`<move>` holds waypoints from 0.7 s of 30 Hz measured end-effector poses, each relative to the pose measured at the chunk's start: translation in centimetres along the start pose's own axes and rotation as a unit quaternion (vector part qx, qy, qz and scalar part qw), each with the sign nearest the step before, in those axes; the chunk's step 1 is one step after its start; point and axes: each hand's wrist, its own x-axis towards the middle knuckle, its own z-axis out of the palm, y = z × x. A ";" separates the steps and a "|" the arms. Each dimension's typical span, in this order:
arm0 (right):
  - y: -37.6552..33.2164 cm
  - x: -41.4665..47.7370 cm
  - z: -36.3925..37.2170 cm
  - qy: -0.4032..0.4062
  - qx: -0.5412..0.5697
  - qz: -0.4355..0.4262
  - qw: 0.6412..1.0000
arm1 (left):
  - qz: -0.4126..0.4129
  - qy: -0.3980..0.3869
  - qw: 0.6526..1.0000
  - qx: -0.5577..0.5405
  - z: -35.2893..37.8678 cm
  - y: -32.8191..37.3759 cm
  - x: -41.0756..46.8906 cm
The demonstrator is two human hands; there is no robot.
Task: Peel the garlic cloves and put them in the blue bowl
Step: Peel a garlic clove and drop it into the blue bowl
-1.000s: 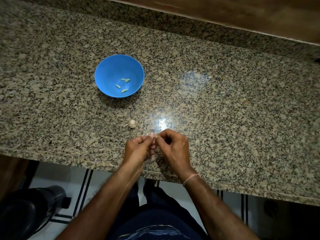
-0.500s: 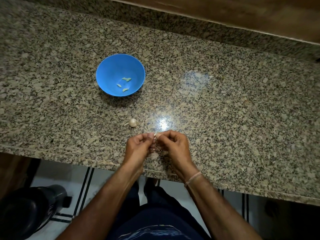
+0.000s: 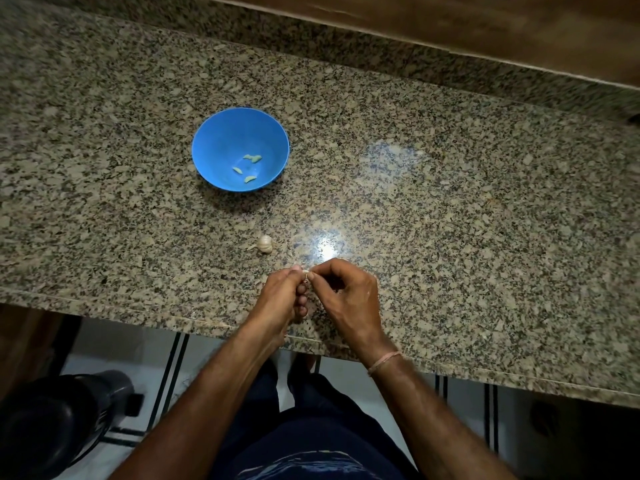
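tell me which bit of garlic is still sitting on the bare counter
The small garlic bulb with papery skin, between the blue bowl and the hands. The peeled cloves lie inside the bowl; another clove is pinched between both hands' fingertips.

Both forearms reach forward over the counter edge (image 3: 138, 308). The left hand (image 3: 281, 299) and right hand (image 3: 346, 296) meet fingertip to fingertip, pinching a garlic clove (image 3: 306, 274) between them.

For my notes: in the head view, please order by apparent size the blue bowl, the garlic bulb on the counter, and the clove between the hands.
1. blue bowl
2. garlic bulb
3. clove, mostly hidden by fingers, so its size is unsure.
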 end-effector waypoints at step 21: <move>0.2 0.5 -0.4 -0.041 0.124 0.095 0.987 | 0.045 -0.007 0.999 -0.029 -0.1 0.1 0.3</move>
